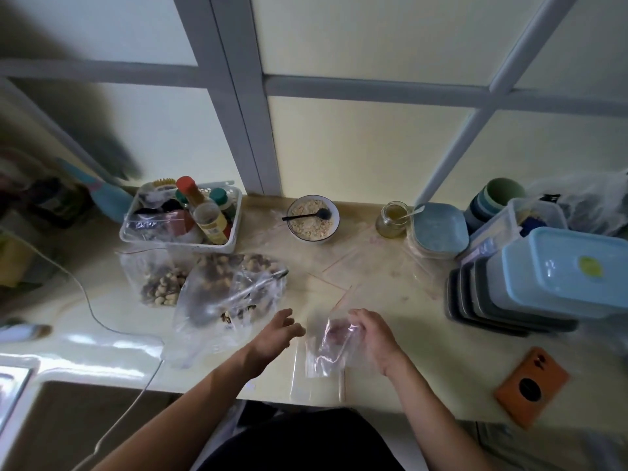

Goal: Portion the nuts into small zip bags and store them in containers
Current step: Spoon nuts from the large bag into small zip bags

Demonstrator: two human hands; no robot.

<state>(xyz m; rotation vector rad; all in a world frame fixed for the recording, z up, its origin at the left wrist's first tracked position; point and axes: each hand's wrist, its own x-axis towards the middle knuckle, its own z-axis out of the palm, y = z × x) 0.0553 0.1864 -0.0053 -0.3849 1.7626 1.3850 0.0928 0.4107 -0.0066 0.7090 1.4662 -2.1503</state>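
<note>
A large clear bag of mixed nuts (234,287) lies slumped and open on the pale surface (424,334), beside a smaller filled zip bag (158,283). An empty small zip bag (326,348), transparent with a red seal strip, sits near the front edge. Stacked lidded containers (530,283), blue and grey, stand at right.

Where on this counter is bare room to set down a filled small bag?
Free: between right hand and phone, before the containers. Loose bags lie between bowl and jar. Crowded left: nut bags, basket.
</note>
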